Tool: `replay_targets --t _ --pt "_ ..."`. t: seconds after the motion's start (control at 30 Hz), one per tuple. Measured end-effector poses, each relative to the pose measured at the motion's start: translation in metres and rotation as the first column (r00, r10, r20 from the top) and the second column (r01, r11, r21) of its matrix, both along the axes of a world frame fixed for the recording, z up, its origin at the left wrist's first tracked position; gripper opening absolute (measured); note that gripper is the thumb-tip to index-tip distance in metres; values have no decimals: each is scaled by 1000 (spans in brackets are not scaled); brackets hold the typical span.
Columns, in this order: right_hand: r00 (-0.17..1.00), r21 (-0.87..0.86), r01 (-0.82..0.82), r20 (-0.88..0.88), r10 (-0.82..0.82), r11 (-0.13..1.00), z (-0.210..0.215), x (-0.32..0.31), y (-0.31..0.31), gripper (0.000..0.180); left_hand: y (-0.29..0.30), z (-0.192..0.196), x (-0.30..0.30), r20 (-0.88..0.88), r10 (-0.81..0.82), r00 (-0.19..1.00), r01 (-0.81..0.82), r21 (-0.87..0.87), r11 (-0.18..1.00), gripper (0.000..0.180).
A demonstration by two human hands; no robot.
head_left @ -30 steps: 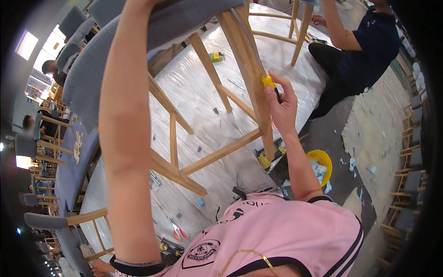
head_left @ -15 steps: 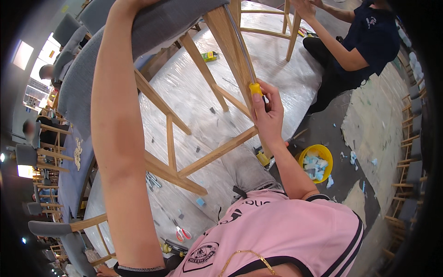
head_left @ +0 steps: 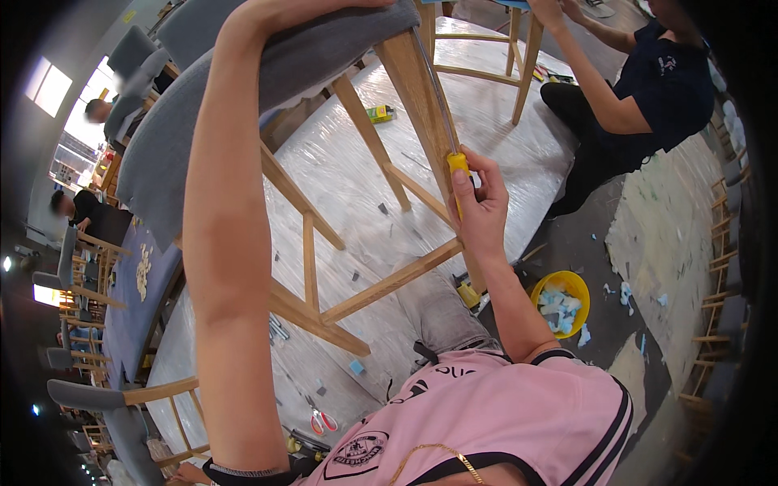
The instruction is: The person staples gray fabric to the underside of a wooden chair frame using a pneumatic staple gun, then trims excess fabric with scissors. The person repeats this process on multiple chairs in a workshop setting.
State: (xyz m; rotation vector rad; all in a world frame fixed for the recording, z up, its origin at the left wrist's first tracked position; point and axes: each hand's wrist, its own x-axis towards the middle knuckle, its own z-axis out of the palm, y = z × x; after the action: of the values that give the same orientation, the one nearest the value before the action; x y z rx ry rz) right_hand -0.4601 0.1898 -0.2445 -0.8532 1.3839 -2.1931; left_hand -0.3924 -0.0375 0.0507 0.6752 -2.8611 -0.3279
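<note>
A wooden chair with grey upholstery [head_left: 300, 69] is tipped in front of me, its legs and stretchers pointing down toward the wrapped tabletop. My left hand [head_left: 312, 10] lies on top of the upholstery, its fingers mostly cut off by the upper edge of the picture. In my right hand [head_left: 484, 198] is a long screwdriver [head_left: 458, 164] with a yellow handle, held closed between thumb and fingers. Its thin metal shaft runs up along a broad wooden leg [head_left: 417, 101], and the tip reaches the lower edge of the grey fabric.
Plastic film covers the table [head_left: 324, 186]. Red-handled scissors [head_left: 322, 421] and small grey scraps lie on it. A yellow bucket [head_left: 585, 304] of pale scraps stands on the floor at right. A co-worker in dark clothes [head_left: 648, 89] handles another chair [head_left: 527, 61].
The view has shifted a little, so the chair and both hands appear slightly lower and farther right. The screwdriver keeps its place along the leg.
</note>
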Motion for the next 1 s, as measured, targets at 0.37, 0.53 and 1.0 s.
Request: replay_targets --t 0.37,0.53,1.0 --pt "881 -45 -11 -473 -12 999 40 45 -21 33 -40 19 141 -194 62 979 -67 -19 998 79" --pt "847 -120 -231 -513 139 965 63 106 -26 39 -32 41 227 -188 193 963 -195 3 981 76" --pt "741 -81 -671 -17 672 737 12 106 -25 59 38 18 314 -461 407 789 -525 -161 836 33"
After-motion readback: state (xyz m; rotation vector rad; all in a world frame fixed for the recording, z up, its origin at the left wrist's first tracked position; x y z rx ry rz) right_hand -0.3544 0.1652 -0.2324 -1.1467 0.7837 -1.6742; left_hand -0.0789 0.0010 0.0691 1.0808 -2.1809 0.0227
